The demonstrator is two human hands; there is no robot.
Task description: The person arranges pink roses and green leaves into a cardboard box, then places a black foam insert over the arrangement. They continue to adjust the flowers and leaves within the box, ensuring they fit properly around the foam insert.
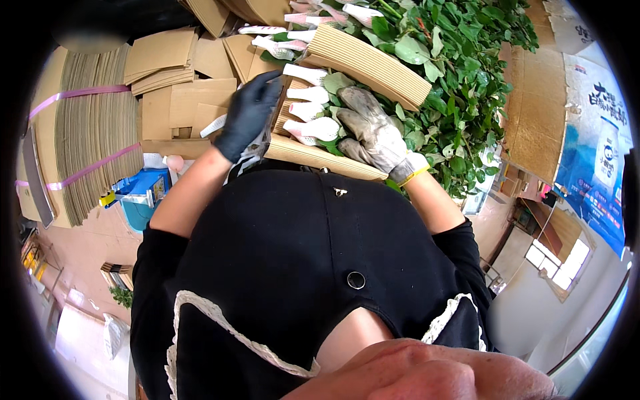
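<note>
Several flower heads in white net sleeves (313, 129) lie in a row between my hands, with leafy green stems reaching right. A strip of corrugated cardboard (327, 159) runs along their near side, and another corrugated cardboard piece (373, 65) lies along the far side. My left hand (248, 113), in a black glove, rests with fingers stretched along the cardboard's left edge, beside the heads. On the stems and leaves lies my right hand (375, 132) in a stained whitish glove, its fingers spread and pointing left. Part of the stems is hidden under it.
A big heap of leafy stems (460, 87) fills the right of the work surface. More net-sleeved heads (280, 47) lie beyond. Flat cardboard pieces (200, 103) and a strapped cardboard stack (93, 127) are at left, above a blue bin (143, 193). A printed blue sack (593, 153) stands far right.
</note>
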